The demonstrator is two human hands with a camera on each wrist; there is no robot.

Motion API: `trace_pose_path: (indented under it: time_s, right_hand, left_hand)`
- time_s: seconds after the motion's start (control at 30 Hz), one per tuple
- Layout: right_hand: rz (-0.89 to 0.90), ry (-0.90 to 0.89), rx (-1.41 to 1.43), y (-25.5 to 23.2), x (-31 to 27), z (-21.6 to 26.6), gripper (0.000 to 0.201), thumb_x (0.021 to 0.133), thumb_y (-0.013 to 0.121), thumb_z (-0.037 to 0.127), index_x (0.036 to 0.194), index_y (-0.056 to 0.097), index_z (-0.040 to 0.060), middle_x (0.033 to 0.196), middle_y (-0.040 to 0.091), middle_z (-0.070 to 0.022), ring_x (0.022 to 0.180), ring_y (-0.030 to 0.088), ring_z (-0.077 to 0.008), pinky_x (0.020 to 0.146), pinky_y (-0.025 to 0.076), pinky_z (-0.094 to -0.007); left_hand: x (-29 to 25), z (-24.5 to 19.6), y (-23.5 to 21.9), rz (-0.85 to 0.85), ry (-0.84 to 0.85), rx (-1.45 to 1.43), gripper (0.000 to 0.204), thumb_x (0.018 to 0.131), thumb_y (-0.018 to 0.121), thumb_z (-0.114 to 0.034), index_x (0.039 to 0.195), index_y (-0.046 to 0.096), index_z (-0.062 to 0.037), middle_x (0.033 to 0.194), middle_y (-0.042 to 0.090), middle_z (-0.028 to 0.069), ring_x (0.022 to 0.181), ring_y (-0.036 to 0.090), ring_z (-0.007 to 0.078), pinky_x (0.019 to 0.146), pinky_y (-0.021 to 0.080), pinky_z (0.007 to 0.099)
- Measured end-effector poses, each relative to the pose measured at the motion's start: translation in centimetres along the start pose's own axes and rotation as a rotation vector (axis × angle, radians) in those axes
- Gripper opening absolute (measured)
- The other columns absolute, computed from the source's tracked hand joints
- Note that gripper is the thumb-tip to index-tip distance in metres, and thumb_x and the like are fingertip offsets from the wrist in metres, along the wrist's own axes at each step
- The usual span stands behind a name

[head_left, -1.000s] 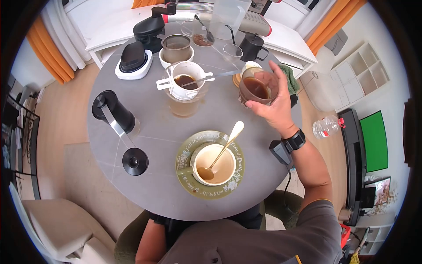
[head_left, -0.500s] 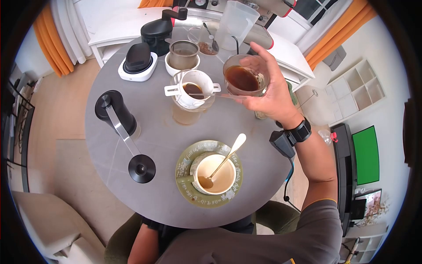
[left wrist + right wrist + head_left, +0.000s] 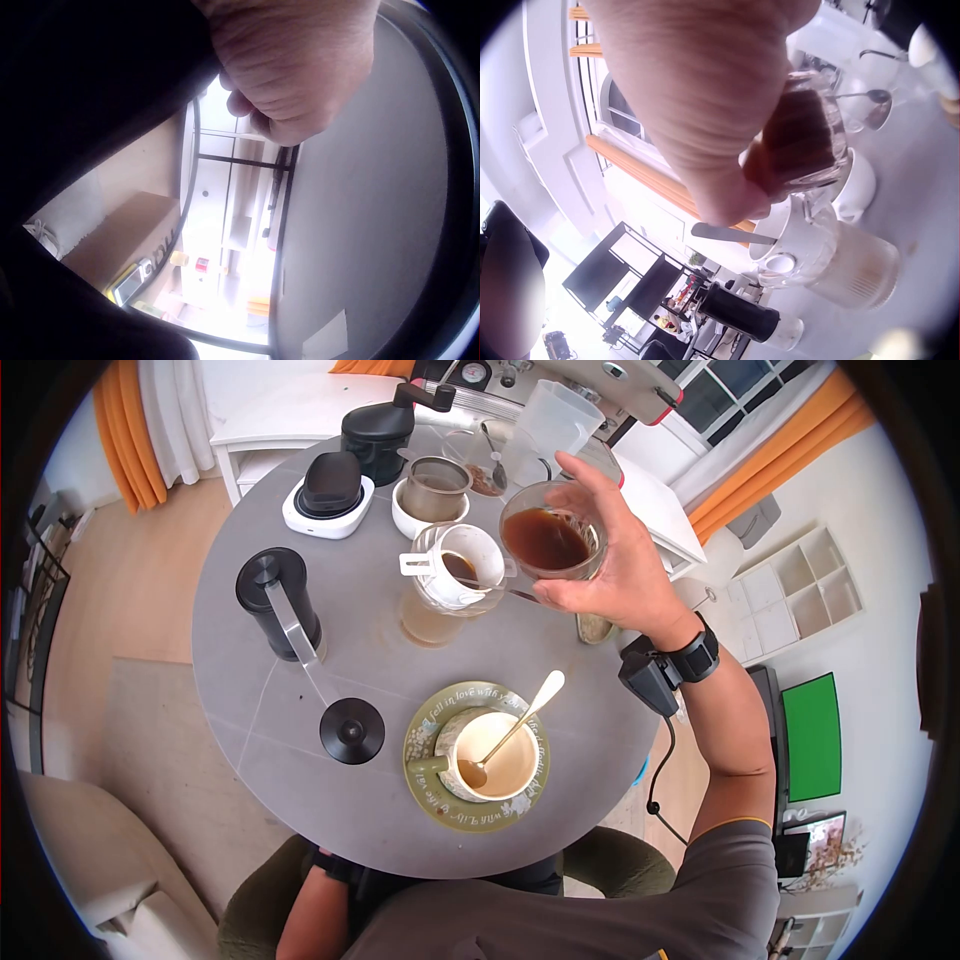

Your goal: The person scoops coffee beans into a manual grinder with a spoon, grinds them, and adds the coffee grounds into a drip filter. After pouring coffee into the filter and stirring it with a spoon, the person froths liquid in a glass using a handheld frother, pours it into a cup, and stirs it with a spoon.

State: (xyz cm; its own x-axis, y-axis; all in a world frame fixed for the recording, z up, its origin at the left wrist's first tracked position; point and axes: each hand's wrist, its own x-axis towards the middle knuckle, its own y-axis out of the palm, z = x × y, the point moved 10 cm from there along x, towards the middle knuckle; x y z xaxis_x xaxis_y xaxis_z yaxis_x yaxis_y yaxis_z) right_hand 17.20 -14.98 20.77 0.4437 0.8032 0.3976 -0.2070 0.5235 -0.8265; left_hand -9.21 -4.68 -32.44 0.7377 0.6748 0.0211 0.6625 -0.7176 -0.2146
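My right hand (image 3: pixel 635 570) grips a clear glass (image 3: pixel 545 540) of brown liquid, thumb on the near side and fingers round the far side. The glass is raised above the table, just right of a white dripper (image 3: pixel 455 595) that holds dark liquid. That dripper sits on a clear glass server (image 3: pixel 430 622) with some pale brown liquid inside. A flat metal handle (image 3: pixel 731 234) leans out over the dripper's rim. My left hand (image 3: pixel 292 67) is below the table edge, its fingers loosely curled with nothing seen in them; the tabletop hides it in the head view.
Near me, a cup (image 3: pixel 515 750) with a gold spoon (image 3: pixel 535 705) stands on a green saucer (image 3: pixel 425 710). A hand grinder (image 3: pixel 275 595) with a long crank is at left. Behind are a white bowl (image 3: pixel 415 525) with a mesh filter, a white scale-like device (image 3: pixel 325 515) and a clear pitcher (image 3: pixel 560 425).
My right hand has brought the glass leftward and up, from the table's right side to close beside the dripper. The head view has shifted slightly.
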Motion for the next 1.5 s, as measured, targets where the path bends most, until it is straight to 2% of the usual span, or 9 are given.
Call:
trace_pose_path:
  time_s: [0.3,0.53,0.8,1.13,1.23,1.3,1.5]
  right_hand:
    - [0.077,-0.015,-0.205,0.7,0.9,1.2,0.11,0.062,0.087,0.021,0.158,0.035,0.0102,0.127,0.063,-0.0172,0.121,0.062,-0.0303,0.11,0.048,-0.0415]
    - [0.099,-0.026,-0.244,0.7,1.3,1.9,0.108,0.062,0.085,0.024,0.158,0.035,0.0106,0.127,0.063,-0.0181,0.12,0.063,-0.0319,0.109,0.049,-0.0419]
    - [0.104,-0.056,-0.346,0.8,1.6,2.9,0.107,0.061,0.084,0.023,0.156,0.037,0.0108,0.126,0.065,-0.0196,0.113,0.063,-0.0357,0.102,0.05,-0.0442]
    - [0.126,-0.079,-0.44,0.9,1.9,3.3,0.103,0.06,0.082,0.021,0.154,0.04,0.0095,0.123,0.064,-0.0189,0.111,0.062,-0.0357,0.099,0.049,-0.0435]
    - [0.131,-0.092,-0.476,1.0,2.0,3.4,0.104,0.06,0.082,0.02,0.154,0.04,0.0104,0.121,0.064,-0.0186,0.11,0.062,-0.0356,0.098,0.048,-0.0432]
    - [0.092,-0.191,-0.478,1.0,2.0,4.3,0.104,0.056,0.083,0.018,0.15,0.041,0.004,0.098,0.062,-0.0129,0.093,0.059,-0.0331,0.086,0.046,-0.0413]
    - [0.106,-0.227,-0.531,1.2,2.3,5.0,0.102,0.056,0.081,0.016,0.15,0.042,0.0045,0.096,0.061,-0.0117,0.092,0.059,-0.0313,0.085,0.045,-0.0402]
  left_hand:
    - [-0.5,0.4,1.5,-0.026,-0.015,-0.041,0.032,0.092,0.071,-0.012,0.121,0.065,0.0012,0.116,0.07,0.015,0.107,0.066,0.0277,0.095,0.052,0.0409]
    - [-0.9,0.6,2.3,-0.039,-0.024,-0.061,0.032,0.092,0.071,-0.012,0.12,0.066,0.0012,0.116,0.071,0.015,0.107,0.066,0.0276,0.095,0.052,0.0407]
    - [-1.0,0.7,2.9,-0.055,-0.027,-0.073,0.032,0.092,0.071,-0.012,0.12,0.066,0.0012,0.116,0.071,0.015,0.107,0.066,0.0275,0.094,0.052,0.0405]
    - [-0.8,0.4,4.0,-0.068,-0.024,-0.091,0.031,0.092,0.07,-0.012,0.12,0.066,0.0011,0.115,0.071,0.0149,0.106,0.066,0.0273,0.094,0.052,0.0403]
    - [-0.7,0.3,4.3,-0.072,-0.024,-0.095,0.031,0.092,0.07,-0.012,0.12,0.066,0.0011,0.115,0.071,0.0149,0.106,0.066,0.0273,0.094,0.052,0.0402]
    - [-0.7,0.3,4.4,-0.075,-0.024,-0.096,0.031,0.092,0.07,-0.012,0.12,0.066,0.0011,0.115,0.071,0.0149,0.106,0.066,0.0273,0.094,0.052,0.0401]
    - [-0.7,0.2,4.7,-0.087,-0.026,-0.101,0.03,0.093,0.07,-0.012,0.12,0.066,0.0011,0.115,0.071,0.0148,0.105,0.066,0.0272,0.094,0.052,0.04]
